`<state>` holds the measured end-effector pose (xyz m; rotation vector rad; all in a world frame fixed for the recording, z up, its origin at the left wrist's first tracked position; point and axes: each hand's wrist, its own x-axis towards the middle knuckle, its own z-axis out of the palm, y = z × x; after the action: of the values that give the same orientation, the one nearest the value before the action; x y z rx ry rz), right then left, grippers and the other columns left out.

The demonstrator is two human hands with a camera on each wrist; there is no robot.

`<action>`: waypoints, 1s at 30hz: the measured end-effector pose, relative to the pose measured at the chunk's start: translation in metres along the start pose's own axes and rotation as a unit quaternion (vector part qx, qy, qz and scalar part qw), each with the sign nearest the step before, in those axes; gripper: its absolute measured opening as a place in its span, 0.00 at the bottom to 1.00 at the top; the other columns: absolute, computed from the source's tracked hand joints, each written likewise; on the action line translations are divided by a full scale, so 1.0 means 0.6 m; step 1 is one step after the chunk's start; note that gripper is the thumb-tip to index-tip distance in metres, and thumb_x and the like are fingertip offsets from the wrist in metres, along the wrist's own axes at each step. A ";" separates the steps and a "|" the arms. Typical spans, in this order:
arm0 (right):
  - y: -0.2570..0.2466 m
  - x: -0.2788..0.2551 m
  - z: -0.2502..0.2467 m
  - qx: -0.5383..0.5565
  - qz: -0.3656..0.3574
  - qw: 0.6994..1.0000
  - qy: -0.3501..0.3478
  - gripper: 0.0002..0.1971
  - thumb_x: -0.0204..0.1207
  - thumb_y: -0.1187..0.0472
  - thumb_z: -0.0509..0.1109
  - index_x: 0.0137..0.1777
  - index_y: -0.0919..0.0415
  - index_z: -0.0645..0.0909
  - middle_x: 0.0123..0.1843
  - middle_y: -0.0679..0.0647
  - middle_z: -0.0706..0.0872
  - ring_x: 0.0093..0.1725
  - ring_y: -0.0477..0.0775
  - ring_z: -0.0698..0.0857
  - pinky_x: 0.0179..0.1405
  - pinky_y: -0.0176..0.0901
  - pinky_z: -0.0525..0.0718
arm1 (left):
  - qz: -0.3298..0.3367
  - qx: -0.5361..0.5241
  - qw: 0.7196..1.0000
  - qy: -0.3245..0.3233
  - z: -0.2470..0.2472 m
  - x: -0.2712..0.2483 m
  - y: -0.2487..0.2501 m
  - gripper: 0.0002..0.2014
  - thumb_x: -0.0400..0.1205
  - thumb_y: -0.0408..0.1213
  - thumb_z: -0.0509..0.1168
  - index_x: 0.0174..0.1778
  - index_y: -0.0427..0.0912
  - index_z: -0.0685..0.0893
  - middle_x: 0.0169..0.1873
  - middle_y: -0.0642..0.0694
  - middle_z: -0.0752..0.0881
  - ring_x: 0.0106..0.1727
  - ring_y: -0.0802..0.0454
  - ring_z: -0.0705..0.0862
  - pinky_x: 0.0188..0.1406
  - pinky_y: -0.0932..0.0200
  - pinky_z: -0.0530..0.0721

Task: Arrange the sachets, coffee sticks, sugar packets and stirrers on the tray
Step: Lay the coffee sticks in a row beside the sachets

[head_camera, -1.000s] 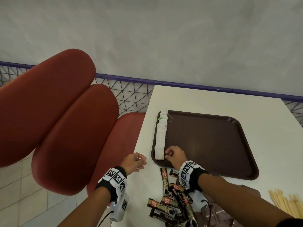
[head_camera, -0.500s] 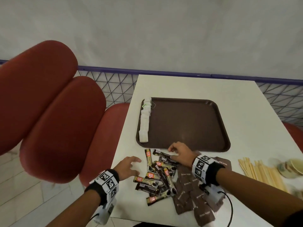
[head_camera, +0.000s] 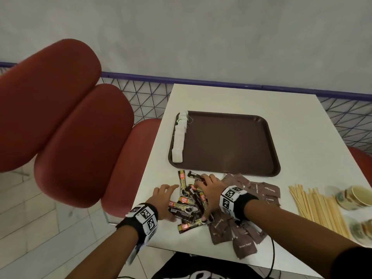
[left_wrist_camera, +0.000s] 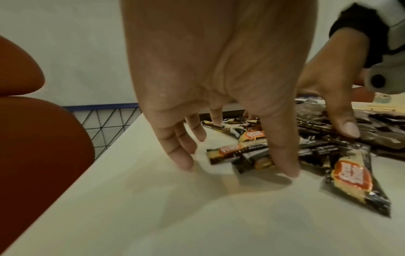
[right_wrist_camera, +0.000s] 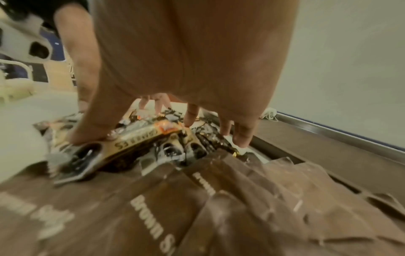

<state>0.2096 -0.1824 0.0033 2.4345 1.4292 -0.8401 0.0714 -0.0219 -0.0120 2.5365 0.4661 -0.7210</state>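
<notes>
A brown tray (head_camera: 231, 148) lies on the white table, with a row of white sachets (head_camera: 178, 146) along its left side. In front of it is a loose pile of black-and-gold coffee sticks (head_camera: 186, 205) (left_wrist_camera: 348, 175) (right_wrist_camera: 140, 140). My right hand (head_camera: 205, 196) (right_wrist_camera: 164, 136) is spread over the pile, thumb and fingertips pressing on the sticks. My left hand (head_camera: 167, 195) (left_wrist_camera: 236, 166) has straight fingers touching the table at the pile's left edge. Brown sugar packets (head_camera: 244, 246) (right_wrist_camera: 153, 199) lie under and right of my right wrist. Wooden stirrers (head_camera: 320, 210) lie further right.
Red padded seats (head_camera: 70, 137) stand close along the table's left edge. Small cups (head_camera: 360, 196) sit at the far right beyond the stirrers. A blue-railed mesh fence (head_camera: 145, 97) runs behind the table. A black bag (head_camera: 191, 272) lies below the near edge.
My right hand left the sachet row on the tray and came back onto the coffee stick pile. My left hand uncurled and reached to the pile's left edge.
</notes>
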 end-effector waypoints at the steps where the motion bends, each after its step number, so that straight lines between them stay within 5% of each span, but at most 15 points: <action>1: -0.003 0.003 0.003 0.001 0.004 1.000 0.009 0.57 0.51 0.35 0.80 0.78 0.52 0.56 0.79 0.61 0.58 0.77 0.65 0.60 0.77 0.62 0.63 | -0.004 -0.019 1.000 0.016 0.000 0.003 0.000 0.51 0.68 0.41 0.78 0.81 0.54 0.51 0.76 0.44 0.60 0.75 0.43 0.60 0.73 0.46 0.69; 5: -0.009 0.011 0.009 0.072 -0.004 0.995 0.071 0.47 0.60 0.43 0.80 0.75 0.55 0.60 0.74 0.57 0.66 0.72 0.60 0.66 0.72 0.55 0.70 | -0.009 -0.103 0.992 0.071 0.004 0.011 0.000 0.45 0.71 0.36 0.74 0.80 0.49 0.55 0.71 0.42 0.69 0.71 0.43 0.69 0.72 0.50 0.70; 10: -0.009 0.009 0.007 0.155 -0.030 0.982 0.102 0.41 0.66 0.49 0.76 0.76 0.54 0.59 0.74 0.54 0.68 0.72 0.57 0.67 0.71 0.51 0.69 | -0.011 -0.171 0.978 0.115 0.011 0.009 -0.004 0.44 0.71 0.32 0.74 0.80 0.46 0.57 0.71 0.41 0.67 0.74 0.44 0.68 0.73 0.50 0.71; 17: -0.017 0.024 0.001 0.150 0.005 0.986 0.071 0.53 0.61 0.36 0.76 0.79 0.56 0.52 0.77 0.57 0.64 0.75 0.59 0.64 0.75 0.56 0.67 | -0.021 -0.187 0.974 0.127 0.017 0.016 0.000 0.41 0.73 0.30 0.74 0.79 0.43 0.59 0.71 0.39 0.68 0.72 0.45 0.72 0.71 0.53 0.74; 23: -0.058 0.047 0.007 0.070 0.002 0.994 0.088 0.57 0.57 0.35 0.77 0.78 0.61 0.53 0.73 0.60 0.65 0.70 0.61 0.66 0.73 0.57 0.67 | -0.027 -0.229 0.959 0.163 0.028 0.034 0.024 0.41 0.70 0.28 0.75 0.77 0.40 0.63 0.70 0.38 0.71 0.67 0.42 0.77 0.68 0.50 0.76; 30: -0.068 0.055 0.004 0.057 0.034 0.992 0.111 0.37 0.66 0.52 0.74 0.71 0.63 0.63 0.69 0.60 0.67 0.67 0.61 0.68 0.66 0.53 0.73 | -0.042 -0.241 0.953 0.176 0.030 0.046 0.022 0.37 0.72 0.28 0.74 0.76 0.38 0.65 0.69 0.39 0.70 0.66 0.42 0.77 0.68 0.53 0.77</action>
<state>0.1862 -0.1380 -0.0128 2.7207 1.3934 -0.6698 0.0919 -0.0367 -0.0365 2.1809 0.7678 -0.1425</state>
